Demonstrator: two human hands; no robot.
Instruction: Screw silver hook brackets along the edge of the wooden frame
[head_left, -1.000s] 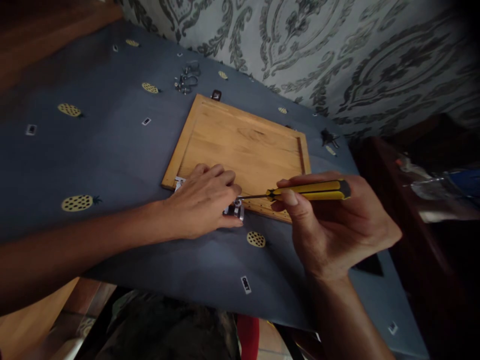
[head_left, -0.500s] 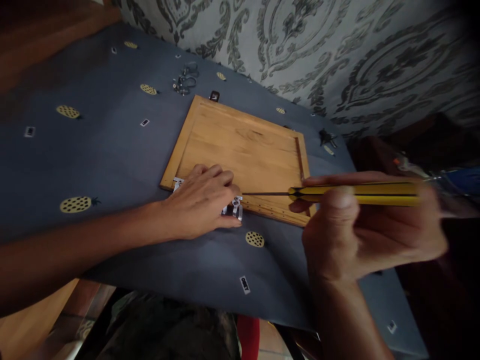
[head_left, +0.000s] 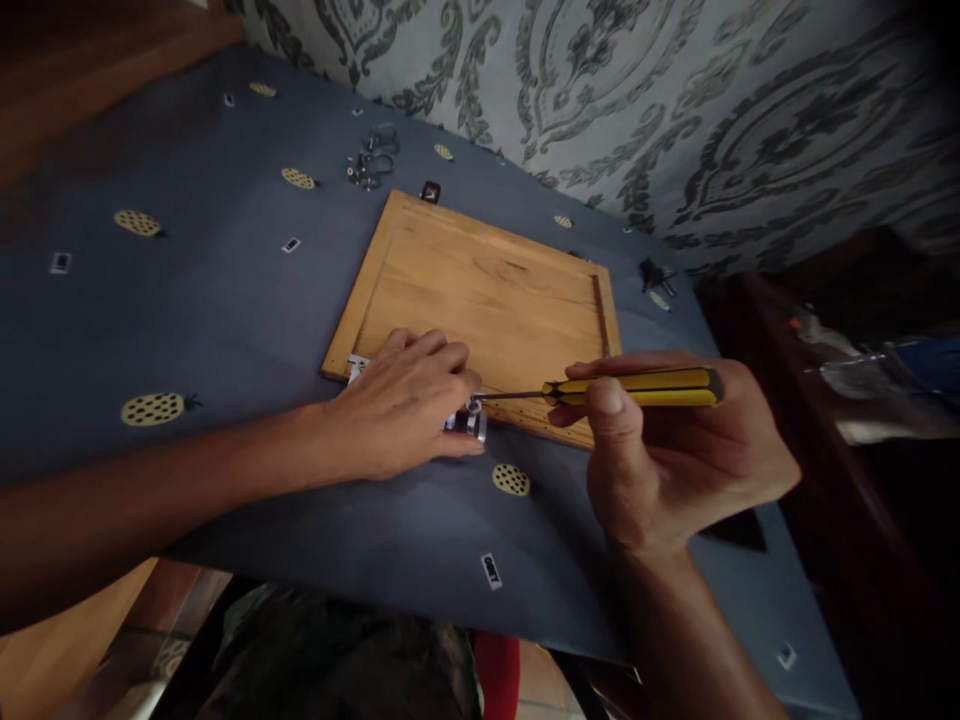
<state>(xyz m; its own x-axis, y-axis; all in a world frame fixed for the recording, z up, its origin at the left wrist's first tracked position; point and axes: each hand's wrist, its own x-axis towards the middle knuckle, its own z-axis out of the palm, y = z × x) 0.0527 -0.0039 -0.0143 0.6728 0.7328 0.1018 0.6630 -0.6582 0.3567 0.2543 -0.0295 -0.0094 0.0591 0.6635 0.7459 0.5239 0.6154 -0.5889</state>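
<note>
A framed wooden panel [head_left: 487,285] lies flat on the table. My left hand [head_left: 401,405] rests over its near edge, fingers curled around a shiny metal hinge [head_left: 475,426]; part of the hinge is hidden under the palm. Another bit of bright metal [head_left: 358,366] shows at the panel's near left corner, beside the wrist side of that hand. My right hand [head_left: 682,465] is wrapped round the yellow and black handle of a screwdriver [head_left: 637,388]. The shaft points left, and its tip meets the hinge by my left fingertips.
Beyond the panel, small metal parts [head_left: 369,165] lie on the dark blue pineapple-print tablecloth [head_left: 225,310]. A small black item [head_left: 430,191] touches the panel's far edge, and a black object [head_left: 657,277] lies right of it. A patterned wall [head_left: 600,100] rises behind.
My right hand has moved left with the screwdriver, bringing its tip down to the hinge. My left hand and the panel have stayed in place.
</note>
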